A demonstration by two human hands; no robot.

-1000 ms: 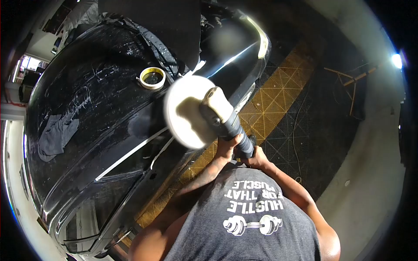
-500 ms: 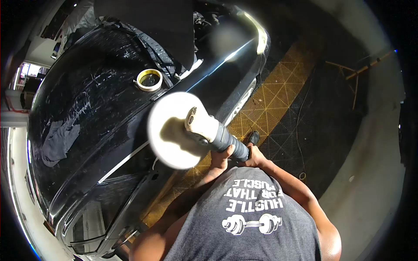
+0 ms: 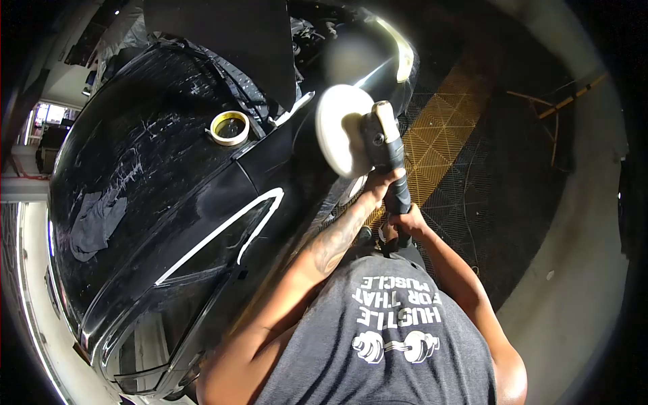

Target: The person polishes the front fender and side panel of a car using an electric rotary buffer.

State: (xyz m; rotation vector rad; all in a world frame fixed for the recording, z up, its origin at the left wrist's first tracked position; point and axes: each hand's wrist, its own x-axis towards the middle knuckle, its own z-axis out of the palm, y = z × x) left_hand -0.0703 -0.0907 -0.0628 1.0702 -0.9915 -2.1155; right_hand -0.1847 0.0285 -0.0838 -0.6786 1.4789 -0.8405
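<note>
My left hand [image 3: 387, 181] is wrapped round the body of a polisher [image 3: 386, 138], just behind its head. Lower down, my right hand [image 3: 410, 221] grips the rear handle. The polisher's round white pad [image 3: 341, 131] is tilted on edge, facing the black car's front fender [image 3: 307, 152]; whether it touches the paint I cannot tell. A roll of masking tape [image 3: 229, 141] lies on the car's splashed windscreen, near its lower corner. White tape [image 3: 216, 236] borders the front side window.
A grey cloth [image 3: 98, 223] lies on the windscreen. Dark covering [image 3: 219, 47] spans the front of the car. Lit headlight [image 3: 405, 61] is at the far end. Yellow and black floor tiles [image 3: 439, 135] run alongside; a stand's legs [image 3: 553, 115] and a cable [image 3: 467, 196] are on the right.
Both hands have carried the polisher forward and to the right along the fender. Its pad has turned from nearly face-on to edge-on, uncovering the taped window corner.
</note>
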